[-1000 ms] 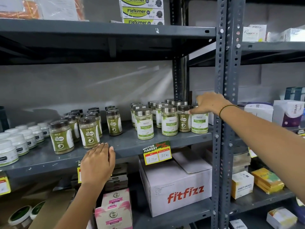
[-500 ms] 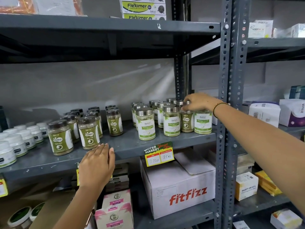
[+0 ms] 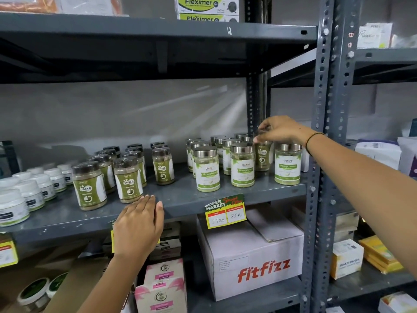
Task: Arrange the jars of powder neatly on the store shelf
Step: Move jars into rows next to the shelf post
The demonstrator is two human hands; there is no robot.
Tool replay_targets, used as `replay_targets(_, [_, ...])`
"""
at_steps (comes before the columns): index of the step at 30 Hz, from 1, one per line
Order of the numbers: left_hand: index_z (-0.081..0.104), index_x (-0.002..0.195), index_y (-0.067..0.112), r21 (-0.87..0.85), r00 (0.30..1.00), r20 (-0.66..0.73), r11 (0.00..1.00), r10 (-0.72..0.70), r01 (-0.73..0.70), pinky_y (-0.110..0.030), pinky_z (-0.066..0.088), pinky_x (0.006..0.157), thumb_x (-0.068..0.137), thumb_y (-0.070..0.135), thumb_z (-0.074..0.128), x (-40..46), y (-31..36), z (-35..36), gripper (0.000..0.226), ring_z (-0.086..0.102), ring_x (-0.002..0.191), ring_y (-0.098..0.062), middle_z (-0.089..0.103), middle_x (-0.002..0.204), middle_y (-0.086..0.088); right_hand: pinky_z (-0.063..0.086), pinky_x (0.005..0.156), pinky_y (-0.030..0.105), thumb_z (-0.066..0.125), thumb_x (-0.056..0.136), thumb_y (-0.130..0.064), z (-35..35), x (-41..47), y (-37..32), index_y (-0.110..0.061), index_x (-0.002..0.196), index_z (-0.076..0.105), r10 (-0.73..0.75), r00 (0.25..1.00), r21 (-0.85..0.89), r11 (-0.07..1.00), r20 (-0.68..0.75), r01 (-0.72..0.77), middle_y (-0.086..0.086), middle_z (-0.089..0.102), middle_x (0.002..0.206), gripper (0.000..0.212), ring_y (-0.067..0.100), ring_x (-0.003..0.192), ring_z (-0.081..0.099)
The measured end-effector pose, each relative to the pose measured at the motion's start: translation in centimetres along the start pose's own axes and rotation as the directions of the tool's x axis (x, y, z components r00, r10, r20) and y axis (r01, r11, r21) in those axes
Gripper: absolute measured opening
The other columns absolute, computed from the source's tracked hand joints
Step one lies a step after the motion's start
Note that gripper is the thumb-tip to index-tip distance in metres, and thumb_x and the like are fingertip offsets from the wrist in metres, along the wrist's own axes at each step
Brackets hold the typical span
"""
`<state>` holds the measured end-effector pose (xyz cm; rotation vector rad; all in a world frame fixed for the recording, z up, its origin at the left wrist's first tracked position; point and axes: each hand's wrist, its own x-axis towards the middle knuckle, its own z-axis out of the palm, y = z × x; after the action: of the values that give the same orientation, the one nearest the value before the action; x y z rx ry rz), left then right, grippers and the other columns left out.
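On the grey middle shelf (image 3: pixel 185 199) stand several brown-lidded Gaska powder jars (image 3: pixel 128 179) on the left and several silver-lidded moringa powder jars (image 3: pixel 242 166) on the right. My right hand (image 3: pixel 282 129) grips the dark lid of a brown powder jar (image 3: pixel 262 158) that stands among the moringa jars, beside the rightmost moringa jar (image 3: pixel 288 164). My left hand (image 3: pixel 138 224) rests flat against the shelf's front edge, fingers together, holding nothing, just below a Gaska jar.
White tubs (image 3: pixel 33 190) fill the shelf's far left. A price tag (image 3: pixel 225 212) hangs on the shelf edge. Below sit a Fitfizz carton (image 3: pixel 255 260) and pink boxes (image 3: pixel 162 285). A perforated upright post (image 3: pixel 325 154) stands right of the jars; Fleximer boxes (image 3: pixel 206 7) sit above.
My right hand left the rightmost moringa jar and moved left onto the brown jar's lid, lifting slightly. My left hand stayed on the shelf edge.
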<state>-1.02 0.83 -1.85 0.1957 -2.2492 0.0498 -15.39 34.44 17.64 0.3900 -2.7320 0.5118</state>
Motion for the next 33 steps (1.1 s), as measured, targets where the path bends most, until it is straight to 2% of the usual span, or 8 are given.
replay_targets(2, [0.072, 0.103, 0.005, 0.000, 1.000, -0.004, 1.000, -0.004, 0.004, -0.039, 0.049, 0.087, 0.093, 0.033, 0.041, 0.0, 0.0, 0.0, 0.043, 0.067, 0.099, -0.026, 0.072, 0.104, -0.012, 0.048, 0.101, 0.041, 0.074, 0.079, -0.053, -1.0, -0.1, -0.8, -0.017, 0.132, 0.060, -0.041, 0.996, -0.018, 0.999, -0.085, 0.039, 0.006, 0.065, 0.128, 0.066, 0.026, 0.116, 0.060])
replay_targets(6, [0.072, 0.103, 0.005, -0.004, 1.000, 0.009, 1.000, -0.019, 0.019, -0.039, 0.048, 0.087, 0.093, 0.033, 0.041, 0.1, 0.1, 0.0, 0.043, 0.066, 0.099, -0.026, 0.072, 0.104, -0.011, 0.048, 0.099, 0.037, 0.074, 0.080, -0.049, -3.2, -1.1, -3.6, -0.017, 0.130, 0.062, -0.127, 0.966, -0.003, 0.992, -0.227, 0.130, 0.010, 0.067, 0.126, 0.061, 0.030, 0.114, 0.062])
replay_targets(9, [0.072, 0.104, 0.006, -0.004, 0.999, 0.026, 1.000, -0.026, 0.026, -0.039, 0.048, 0.089, 0.093, 0.034, 0.040, 0.0, 0.1, 0.0, 0.043, 0.066, 0.101, -0.026, 0.072, 0.105, -0.011, 0.046, 0.093, 0.030, 0.074, 0.081, -0.045, -4.1, -1.9, -6.3, -0.015, 0.131, 0.062, -0.191, 0.926, 0.048, 0.975, -0.325, 0.217, 0.009, 0.067, 0.126, 0.059, 0.027, 0.113, 0.063])
replay_targets(12, [0.072, 0.105, 0.006, -0.007, 0.999, 0.033, 0.999, -0.035, 0.035, -0.038, 0.048, 0.090, 0.093, 0.034, 0.041, -0.1, 0.2, -0.1, 0.043, 0.066, 0.101, -0.025, 0.071, 0.106, -0.011, 0.048, 0.094, 0.030, 0.075, 0.081, -0.045, -4.2, -2.7, -9.2, -0.019, 0.126, 0.064, -0.234, 0.909, 0.166, 0.938, -0.345, 0.304, 0.003, 0.068, 0.121, 0.053, 0.020, 0.109, 0.063])
replay_targets(17, [0.071, 0.105, 0.005, -0.005, 0.999, 0.037, 1.000, -0.030, 0.030, -0.039, 0.048, 0.089, 0.094, 0.033, 0.040, 0.0, 0.2, -0.1, 0.043, 0.066, 0.101, -0.027, 0.071, 0.106, -0.013, 0.048, 0.099, 0.029, 0.078, 0.079, -0.040, -1.6, -3.2, -13.9, -0.019, 0.127, 0.065, -0.280, 0.927, 0.428, 0.827, -0.250, 0.365, -0.005, 0.065, 0.116, 0.054, 0.011, 0.108, 0.060])
replay_targets(21, [0.071, 0.104, 0.006, -0.022, 1.000, 0.011, 0.999, -0.027, 0.027, -0.038, 0.049, 0.089, 0.094, 0.031, 0.042, 0.0, 0.1, -0.2, 0.041, 0.066, 0.099, -0.026, 0.072, 0.104, -0.012, 0.050, 0.096, 0.028, 0.078, 0.080, -0.038, 1.9, -3.1, -16.8, -0.019, 0.128, 0.062, -0.357, 0.926, 0.513, 0.777, -0.119, 0.366, -0.004, 0.064, 0.120, 0.054, 0.011, 0.108, 0.059])
replay_targets(26, [0.071, 0.104, 0.007, -0.027, 0.999, 0.003, 0.999, -0.032, 0.032, -0.038, 0.048, 0.088, 0.094, 0.032, 0.041, 0.0, 0.1, 0.2, 0.041, 0.066, 0.100, -0.026, 0.072, 0.104, -0.011, 0.044, 0.105, 0.033, 0.072, 0.086, -0.040, 6.1, -2.8, -19.0, -0.015, 0.139, 0.055, -0.431, 0.902, 0.409, 0.830, 0.041, 0.378, 0.004, 0.060, 0.138, 0.061, 0.019, 0.123, 0.056])
replay_targets(33, [0.071, 0.105, 0.008, -0.041, 1.000, -0.004, 0.999, -0.020, 0.020, -0.037, 0.047, 0.090, 0.095, 0.033, 0.041, 0.1, -0.1, 0.4, 0.041, 0.065, 0.101, -0.024, 0.072, 0.105, -0.009, 0.042, 0.105, 0.034, 0.066, 0.091, -0.040, 9.1, -2.2, -19.9, -0.012, 0.142, 0.052, -0.455, 0.879, 0.245, 0.877, 0.144, 0.414, 0.005, 0.056, 0.144, 0.060, 0.022, 0.129, 0.053])
